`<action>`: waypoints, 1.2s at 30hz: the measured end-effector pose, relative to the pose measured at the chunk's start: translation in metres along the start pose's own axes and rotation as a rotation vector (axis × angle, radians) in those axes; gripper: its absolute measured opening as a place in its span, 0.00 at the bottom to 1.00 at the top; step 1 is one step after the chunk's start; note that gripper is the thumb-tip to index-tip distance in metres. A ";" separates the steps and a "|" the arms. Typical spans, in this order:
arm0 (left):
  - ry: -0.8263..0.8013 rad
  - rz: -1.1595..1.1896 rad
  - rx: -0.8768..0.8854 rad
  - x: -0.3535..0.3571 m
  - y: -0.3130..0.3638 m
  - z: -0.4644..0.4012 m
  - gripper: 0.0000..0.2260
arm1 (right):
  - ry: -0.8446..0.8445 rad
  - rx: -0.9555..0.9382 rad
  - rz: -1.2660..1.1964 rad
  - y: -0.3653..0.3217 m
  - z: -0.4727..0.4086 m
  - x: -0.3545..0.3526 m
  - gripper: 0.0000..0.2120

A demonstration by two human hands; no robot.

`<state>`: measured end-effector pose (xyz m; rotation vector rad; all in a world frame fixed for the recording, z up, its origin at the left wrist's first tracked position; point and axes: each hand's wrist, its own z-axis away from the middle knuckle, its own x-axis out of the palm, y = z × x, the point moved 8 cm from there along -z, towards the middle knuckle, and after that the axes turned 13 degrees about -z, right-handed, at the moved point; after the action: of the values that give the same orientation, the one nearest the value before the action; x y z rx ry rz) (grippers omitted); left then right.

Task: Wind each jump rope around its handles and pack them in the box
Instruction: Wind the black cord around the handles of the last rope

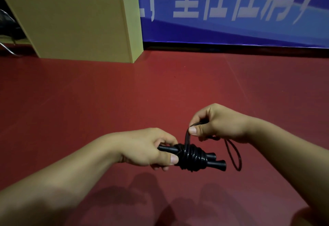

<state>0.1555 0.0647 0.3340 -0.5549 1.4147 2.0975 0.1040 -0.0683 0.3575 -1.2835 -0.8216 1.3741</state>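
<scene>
Head view, looking down over both forearms: our left hand is wrapped round the near ends of the two black handles, thumb pressed on top beside the coils, holding the pair side by side and roughly level above the red floor. Our right hand pinches the free run of the jump rope between thumb and forefinger, drawn up from the bundle; a slack loop hangs below the right wrist. Several turns already sit tight round the middle of the handles, and the flared far ends stick out to the right of the wrap. We judge the winding nearly done, with only the hanging loop left to take up or tuck. The cord looks smooth and glossy, likely springy plastic that wants to uncoil, so tension should be kept on it and the thumb kept against the last turn. The whole bundle seems light; the safest hold for carrying is probably across the coils themselves, not the bare handle ends, so the turns cannot slide off. A tan box stands well apart at the upper left, against a blue banner with white lettering. Whether the box is open on top we cannot tell from here.
</scene>
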 end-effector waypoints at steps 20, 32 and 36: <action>0.359 0.431 0.201 -0.028 0.008 0.004 0.18 | 0.052 -0.058 -0.322 0.019 -0.013 0.010 0.03; 0.905 0.112 -0.163 -0.062 -0.029 0.013 0.02 | -0.070 0.077 -0.351 0.009 -0.021 0.054 0.15; 0.975 0.126 -0.269 -0.065 -0.035 0.017 0.19 | -0.083 0.060 -0.271 0.007 -0.021 0.058 0.21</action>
<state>0.2267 0.0772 0.3547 -1.8135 1.6505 2.2152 0.1293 -0.0182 0.3317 -1.0328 -0.9666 1.2307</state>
